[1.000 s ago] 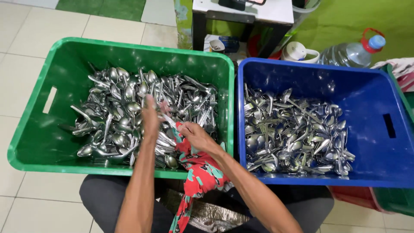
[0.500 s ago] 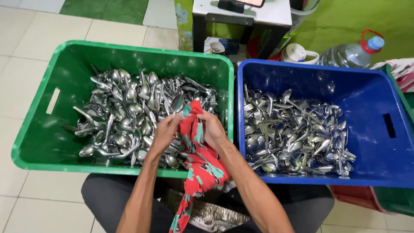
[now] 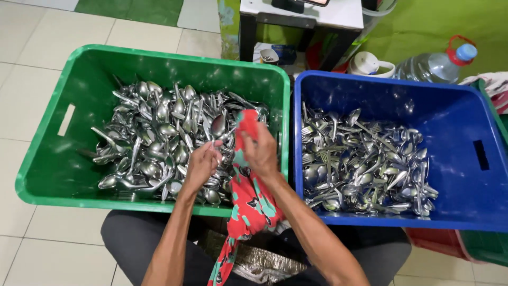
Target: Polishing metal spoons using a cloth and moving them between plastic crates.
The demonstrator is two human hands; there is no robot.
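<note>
Tiled floor (image 3: 32,100), two crates side by side. Left hand (image 3: 200,165) pinches a spoon (image 3: 218,127) over the green crate (image 3: 47,175); right hand (image 3: 259,151) is closed on the red cloth (image 3: 248,204). I'd flag risks: wet spoon slipping, cloth snagging on the heap, spoon landing short of the blue crate (image 3: 476,212).

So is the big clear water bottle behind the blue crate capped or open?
Capped. The large clear plastic water bottle lies tipped behind the blue plastic crate, with a blue cap on its neck and a red carry handle.
</note>
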